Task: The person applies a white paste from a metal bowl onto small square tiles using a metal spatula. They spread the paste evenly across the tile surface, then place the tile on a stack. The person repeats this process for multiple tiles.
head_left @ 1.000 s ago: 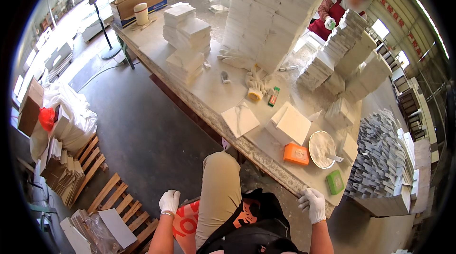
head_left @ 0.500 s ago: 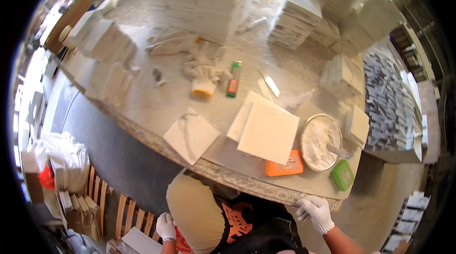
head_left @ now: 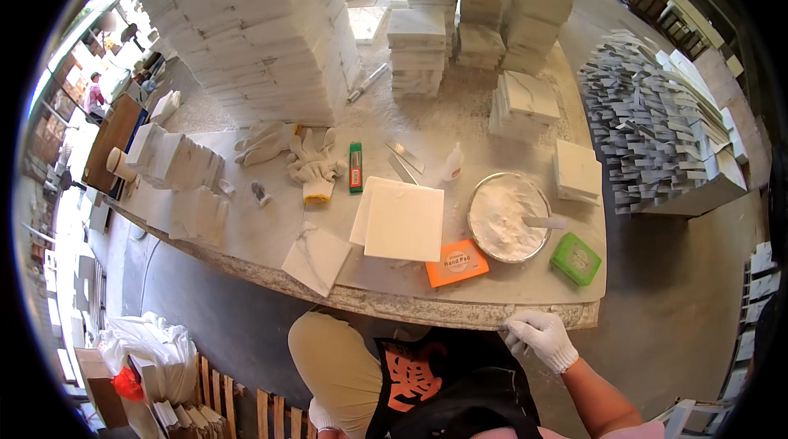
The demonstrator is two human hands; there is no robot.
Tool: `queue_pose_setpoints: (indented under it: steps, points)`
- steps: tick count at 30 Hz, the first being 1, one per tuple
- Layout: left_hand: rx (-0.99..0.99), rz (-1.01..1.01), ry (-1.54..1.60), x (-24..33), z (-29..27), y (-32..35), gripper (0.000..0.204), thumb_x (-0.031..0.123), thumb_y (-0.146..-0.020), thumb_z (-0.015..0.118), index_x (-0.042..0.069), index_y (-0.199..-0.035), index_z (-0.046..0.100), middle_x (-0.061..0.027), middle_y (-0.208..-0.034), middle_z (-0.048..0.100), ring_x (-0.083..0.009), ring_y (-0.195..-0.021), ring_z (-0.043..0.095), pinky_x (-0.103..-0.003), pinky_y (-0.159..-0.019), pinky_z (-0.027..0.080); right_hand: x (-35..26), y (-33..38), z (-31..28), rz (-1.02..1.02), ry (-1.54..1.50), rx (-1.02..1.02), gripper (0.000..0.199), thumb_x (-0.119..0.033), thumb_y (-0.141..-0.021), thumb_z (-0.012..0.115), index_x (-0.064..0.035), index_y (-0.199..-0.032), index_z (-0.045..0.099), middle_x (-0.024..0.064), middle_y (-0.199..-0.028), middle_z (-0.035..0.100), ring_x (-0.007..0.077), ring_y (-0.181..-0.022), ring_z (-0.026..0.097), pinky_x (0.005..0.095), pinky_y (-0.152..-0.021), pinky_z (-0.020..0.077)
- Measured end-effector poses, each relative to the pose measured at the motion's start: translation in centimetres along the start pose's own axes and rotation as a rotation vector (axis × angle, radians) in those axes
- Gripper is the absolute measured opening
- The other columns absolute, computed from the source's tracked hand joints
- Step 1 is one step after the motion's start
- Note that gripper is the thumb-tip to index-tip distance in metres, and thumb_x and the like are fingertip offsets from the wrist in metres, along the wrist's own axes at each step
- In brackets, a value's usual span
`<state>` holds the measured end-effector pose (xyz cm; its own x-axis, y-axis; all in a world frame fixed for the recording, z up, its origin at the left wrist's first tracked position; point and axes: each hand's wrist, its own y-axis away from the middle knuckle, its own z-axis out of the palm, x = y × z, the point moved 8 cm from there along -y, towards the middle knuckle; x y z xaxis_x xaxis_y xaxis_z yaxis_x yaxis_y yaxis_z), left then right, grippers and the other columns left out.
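My right hand, in a white knit glove, rests against the table's front edge with its fingers curled in and nothing visible in them. Low beside my left thigh, part of my left hand shows in a matching glove; its fingers are hidden. On the table nearest my right hand lie a green boxed pad and an orange hand pad. A round tin of white paste stands behind them, a putty knife laid across its rim. Two overlapping white tiles and a grey-veined tile lie to the left.
Work gloves, a green-and-red narrow box, blades and a small bottle lie farther back. Tall tile stacks line the far side. Right of the table stands a large pile of grey strips; wooden pallets sit lower left.
My view has turned and shifted, so the table appears straighter and the far stacks show more. My left hand has slipped mostly behind my thigh. My right hand stays at the table edge.
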<state>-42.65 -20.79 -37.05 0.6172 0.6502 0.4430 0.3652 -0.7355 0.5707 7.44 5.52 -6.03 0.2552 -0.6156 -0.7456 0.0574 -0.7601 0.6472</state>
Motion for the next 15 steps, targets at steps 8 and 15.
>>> queue_pose_setpoints:
  steps: [8,15]
  points:
    - [0.584,-0.116,0.492,1.6,-7.7,2.8,0.037,0.029,-0.098,0.059,-0.001,-0.115,0.07,-0.0182,-0.113,0.072,-0.0295,-0.105,0.068,-0.036,-0.094,0.05,-1.2,0.1,0.4,-0.14,0.086,0.057,0.034,-0.035,-0.095,0.064,-0.0013,-0.098,0.07,0.0073,-0.074,0.069,0.0119,-0.056,0.063,0.0228,-0.047,0.0428]
    - [0.841,0.024,0.689,6.6,-20.0,5.3,0.035,0.02,-0.1,0.058,-0.006,-0.123,0.064,-0.0164,-0.12,0.068,-0.0262,-0.11,0.064,-0.036,-0.1,0.048,-12.7,3.5,0.9,-0.404,0.214,0.169,0.03,-0.031,-0.093,0.066,-0.0019,-0.098,0.069,0.0052,-0.078,0.069,0.0097,-0.061,0.062,0.0218,-0.052,0.0432]
